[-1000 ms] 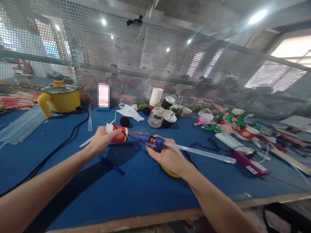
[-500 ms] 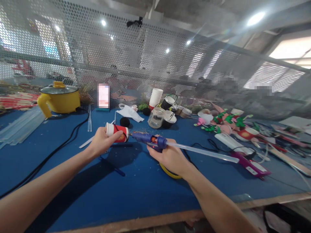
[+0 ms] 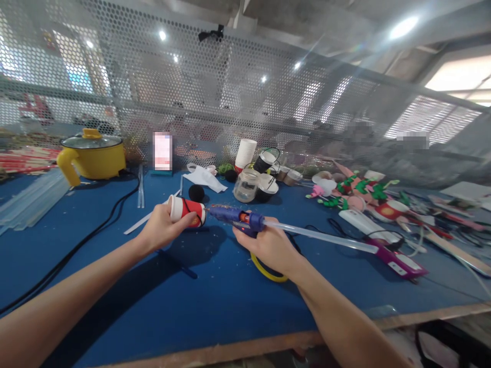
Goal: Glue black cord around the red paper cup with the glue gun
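Note:
My left hand is closed around a red and white paper cup lying on its side in the air, a dark cord looped across it. In my right hand is a blue hot glue gun, gripped by its handle. Its nozzle points left and is at the cup's base end; whether it touches I cannot tell. A long clear glue stick sticks out of the gun's back. Beneath my right hand a yellow ring shows in part. Behind the cup lies a black ball.
A yellow electric pot stands at the back left, beside a bundle of clear glue sticks. A glass jar, stacked paper cups and a phone stand at the back. A purple device and craft pieces lie right.
My left hand has turned the cup slightly, so its mouth shows more and the cord sits differently. The glue gun's nozzle has shifted slightly right with the cup's base.

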A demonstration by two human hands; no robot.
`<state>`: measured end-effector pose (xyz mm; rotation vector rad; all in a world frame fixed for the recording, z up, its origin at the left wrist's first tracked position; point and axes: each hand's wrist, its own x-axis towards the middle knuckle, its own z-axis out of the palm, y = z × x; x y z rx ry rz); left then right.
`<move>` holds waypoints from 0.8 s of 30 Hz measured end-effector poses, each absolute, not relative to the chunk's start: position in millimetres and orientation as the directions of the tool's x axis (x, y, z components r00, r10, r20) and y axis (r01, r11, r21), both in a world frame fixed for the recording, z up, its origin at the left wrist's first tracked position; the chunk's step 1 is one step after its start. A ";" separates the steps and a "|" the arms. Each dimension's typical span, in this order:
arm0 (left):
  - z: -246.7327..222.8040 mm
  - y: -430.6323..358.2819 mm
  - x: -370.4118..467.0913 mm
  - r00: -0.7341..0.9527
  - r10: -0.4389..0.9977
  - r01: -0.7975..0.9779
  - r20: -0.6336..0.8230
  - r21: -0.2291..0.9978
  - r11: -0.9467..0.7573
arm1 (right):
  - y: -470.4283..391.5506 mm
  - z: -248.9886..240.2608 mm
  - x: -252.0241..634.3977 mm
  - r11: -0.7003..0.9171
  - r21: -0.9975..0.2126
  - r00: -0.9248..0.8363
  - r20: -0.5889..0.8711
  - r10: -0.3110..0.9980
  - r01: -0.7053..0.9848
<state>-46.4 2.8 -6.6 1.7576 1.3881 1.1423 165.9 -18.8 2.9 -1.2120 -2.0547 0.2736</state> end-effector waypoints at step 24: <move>-7.3 2.2 -46.3 0.084 0.955 0.402 0.286 0.867 -0.295 | -19.2 3.2 167.7 0.533 -0.496 -0.317 0.455 0.832 0.686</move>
